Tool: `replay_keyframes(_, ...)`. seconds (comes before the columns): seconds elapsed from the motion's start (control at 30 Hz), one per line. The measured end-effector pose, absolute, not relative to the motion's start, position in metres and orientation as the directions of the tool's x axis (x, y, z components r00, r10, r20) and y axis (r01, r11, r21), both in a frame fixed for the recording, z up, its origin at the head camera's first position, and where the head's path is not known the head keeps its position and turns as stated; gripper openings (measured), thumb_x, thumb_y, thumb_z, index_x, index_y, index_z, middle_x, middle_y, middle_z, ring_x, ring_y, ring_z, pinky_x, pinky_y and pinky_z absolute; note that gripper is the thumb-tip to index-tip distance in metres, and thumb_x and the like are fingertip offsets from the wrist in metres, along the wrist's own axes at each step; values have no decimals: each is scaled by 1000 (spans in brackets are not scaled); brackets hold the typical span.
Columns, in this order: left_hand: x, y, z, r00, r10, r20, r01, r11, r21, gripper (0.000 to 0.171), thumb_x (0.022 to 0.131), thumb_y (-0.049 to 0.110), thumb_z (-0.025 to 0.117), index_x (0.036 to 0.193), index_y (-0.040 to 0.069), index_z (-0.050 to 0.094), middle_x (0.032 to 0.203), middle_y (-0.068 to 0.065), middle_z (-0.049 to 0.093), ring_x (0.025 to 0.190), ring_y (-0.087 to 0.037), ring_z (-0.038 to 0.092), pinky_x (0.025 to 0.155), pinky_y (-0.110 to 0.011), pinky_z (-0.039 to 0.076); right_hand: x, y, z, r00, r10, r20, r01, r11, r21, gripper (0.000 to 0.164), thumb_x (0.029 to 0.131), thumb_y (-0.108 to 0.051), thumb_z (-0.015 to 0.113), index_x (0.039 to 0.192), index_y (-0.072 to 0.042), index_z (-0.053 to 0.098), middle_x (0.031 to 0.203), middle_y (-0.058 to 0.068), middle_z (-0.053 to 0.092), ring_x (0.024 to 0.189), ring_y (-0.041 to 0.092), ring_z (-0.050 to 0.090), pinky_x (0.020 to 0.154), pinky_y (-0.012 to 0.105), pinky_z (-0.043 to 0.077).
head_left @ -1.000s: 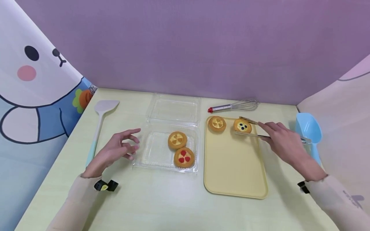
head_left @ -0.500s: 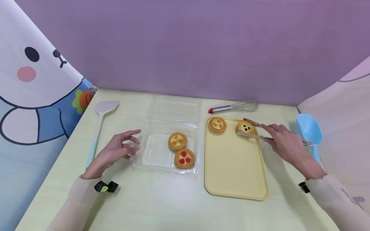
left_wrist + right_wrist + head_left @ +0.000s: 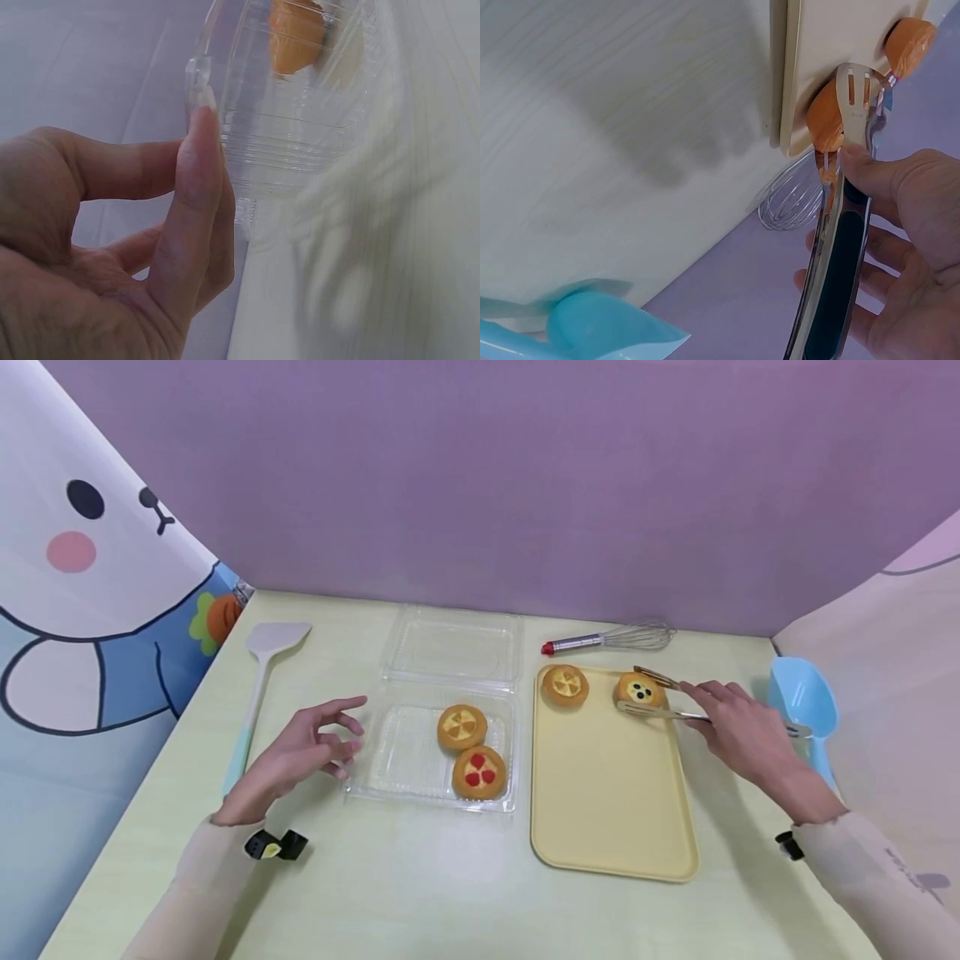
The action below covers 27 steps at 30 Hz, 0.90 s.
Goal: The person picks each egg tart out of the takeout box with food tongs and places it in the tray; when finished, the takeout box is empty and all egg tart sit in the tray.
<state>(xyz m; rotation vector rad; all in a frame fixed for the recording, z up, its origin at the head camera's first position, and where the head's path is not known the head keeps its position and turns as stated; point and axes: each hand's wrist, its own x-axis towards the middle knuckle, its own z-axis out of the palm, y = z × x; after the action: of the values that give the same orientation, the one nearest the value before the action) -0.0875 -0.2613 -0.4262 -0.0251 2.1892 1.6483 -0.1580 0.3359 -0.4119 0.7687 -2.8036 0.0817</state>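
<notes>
My right hand (image 3: 738, 727) holds metal tongs (image 3: 829, 277) with dark grip panels on the handle. The tongs' two slotted ends stand on either side of a round tart with dark blue dots (image 3: 640, 692), at the far right corner of the yellow tray (image 3: 611, 793). A plain yellow tart (image 3: 566, 686) sits at the tray's far left corner. My left hand (image 3: 303, 747), fingers loosely bent and holding nothing, is beside the left edge of the clear plastic box (image 3: 397, 752). In the box lie a yellow-patterned tart (image 3: 461, 727) and a red-dotted tart (image 3: 479, 773), side by side.
The box's clear lid (image 3: 453, 647) lies folded back behind it. A whisk (image 3: 611, 637) lies behind the tray, and a blue scoop (image 3: 802, 693) at the right edge. On the left is a spatula (image 3: 258, 693). A purple backdrop (image 3: 480, 485) stands behind the table.
The tongs and the blue-dotted tart between their ends have shifted slightly right on the tray, then stayed nearly still. My left hand has kept its place.
</notes>
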Motion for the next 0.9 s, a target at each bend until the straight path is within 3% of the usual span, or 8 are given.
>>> replay_keyframes(0.9, -88, -261, -425, -919, 230, -321, -248, 297, 922, 76, 95, -4, 63, 163, 5, 32, 128, -30, 49, 69, -16, 62, 61, -33, 63, -153, 345, -406, -859, -477, 187, -491, 870, -33, 54, 89, -13, 80, 140, -7, 62, 123, 19, 71, 101, 42, 67, 42, 36, 40)
